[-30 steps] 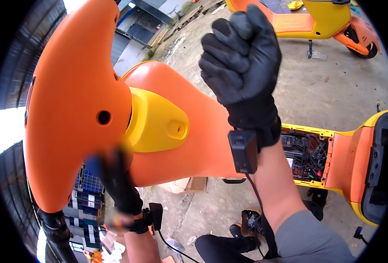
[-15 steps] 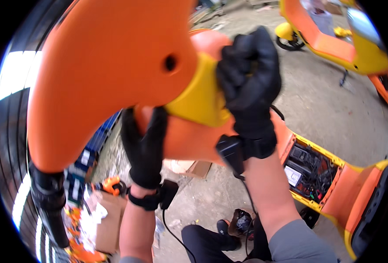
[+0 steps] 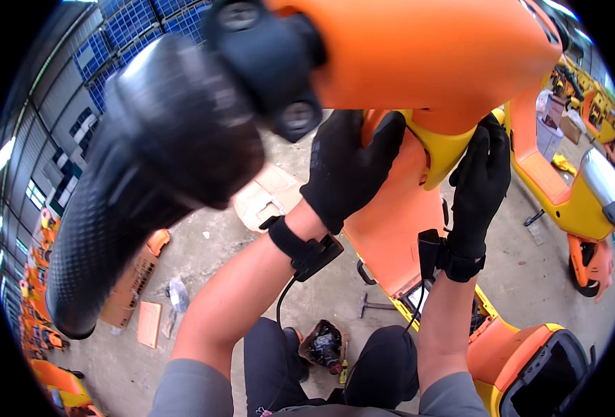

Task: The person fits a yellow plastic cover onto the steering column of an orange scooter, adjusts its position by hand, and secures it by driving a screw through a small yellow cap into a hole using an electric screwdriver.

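Observation:
My gloved left hand (image 3: 353, 167) reaches up under the scooter's orange front cover (image 3: 432, 59), thumb apart from its fingers, whose tips are partly hidden. Between my hands sits a yellow panel (image 3: 441, 149), joined below to the scooter's orange body (image 3: 398, 229). My gloved right hand (image 3: 482, 187) lies along the panel's right side with its fingers stretched upward. Some of those fingertips disappear behind the panel and the cover. Nothing held shows in either hand. Close in front, a black handlebar grip (image 3: 106, 201) and a dark clamp with two bolts (image 3: 262, 62) block part of the view.
An uncovered compartment with wiring (image 3: 480, 316) lies before the black-edged seat part (image 3: 547, 379). A hammer (image 3: 384, 304) and a bag of dark parts (image 3: 323, 345) are on the floor by my legs. Another yellow and orange scooter (image 3: 564, 187) stands at right; cardboard (image 3: 269, 194) lies at left.
The view has swung, bringing the handlebar grip close at left. My right hand, earlier curled at the yellow panel, has straightened its fingers and lies lower along it. My left hand stays under the cover.

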Demonstrator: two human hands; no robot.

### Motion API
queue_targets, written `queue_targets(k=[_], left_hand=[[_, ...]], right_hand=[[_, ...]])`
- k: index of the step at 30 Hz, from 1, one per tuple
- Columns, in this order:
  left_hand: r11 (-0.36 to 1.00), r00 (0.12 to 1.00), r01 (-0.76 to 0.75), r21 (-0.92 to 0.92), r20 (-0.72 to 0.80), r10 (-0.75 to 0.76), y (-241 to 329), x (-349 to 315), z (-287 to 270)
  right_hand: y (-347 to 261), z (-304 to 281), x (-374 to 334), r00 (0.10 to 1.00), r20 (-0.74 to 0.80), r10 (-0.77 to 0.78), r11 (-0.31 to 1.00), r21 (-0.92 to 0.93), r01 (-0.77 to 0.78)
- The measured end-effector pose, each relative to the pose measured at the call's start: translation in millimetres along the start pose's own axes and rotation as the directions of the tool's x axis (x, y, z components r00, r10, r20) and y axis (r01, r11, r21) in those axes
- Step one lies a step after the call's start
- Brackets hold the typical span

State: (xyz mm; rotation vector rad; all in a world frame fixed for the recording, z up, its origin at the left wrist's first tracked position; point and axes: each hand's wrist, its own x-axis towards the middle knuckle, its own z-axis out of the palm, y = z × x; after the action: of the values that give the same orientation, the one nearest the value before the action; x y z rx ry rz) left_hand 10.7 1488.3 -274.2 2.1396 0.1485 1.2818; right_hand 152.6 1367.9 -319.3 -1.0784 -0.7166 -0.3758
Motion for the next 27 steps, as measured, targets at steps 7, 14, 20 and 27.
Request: queue_targets(k=[7,14,20,27], left_hand=[[0.892,0.97,0.228,-0.39,0.166,-0.175,-0.5,20.5,-6.9],[0.935,0.948,0.272,-0.226,0.226,-0.222,-10.9,19.8,-11.8],[0.92,0.952,0.276,-0.279,0.209,-0.222,-18.9,26.5,-8.3],[0.959,0.949,0.279,-0.042,0.163,-0.269,17.1,16.6,-8.7]], right_hand=[[-20.8,-5.7,-9.4,0.99,0.118,0.073,0.995,-0.079,-0.064],[-14.8,-10.7,-10.3,0.981,0.164,0.106,0.978,-0.193,-0.073],[-17.1,-9.7,-12.6,0.97,0.201,0.138,0.965,-0.248,-0.086],[-17.5,-4.5,-15.4,0.981,0.193,-0.036,0.984,-0.164,0.069]])
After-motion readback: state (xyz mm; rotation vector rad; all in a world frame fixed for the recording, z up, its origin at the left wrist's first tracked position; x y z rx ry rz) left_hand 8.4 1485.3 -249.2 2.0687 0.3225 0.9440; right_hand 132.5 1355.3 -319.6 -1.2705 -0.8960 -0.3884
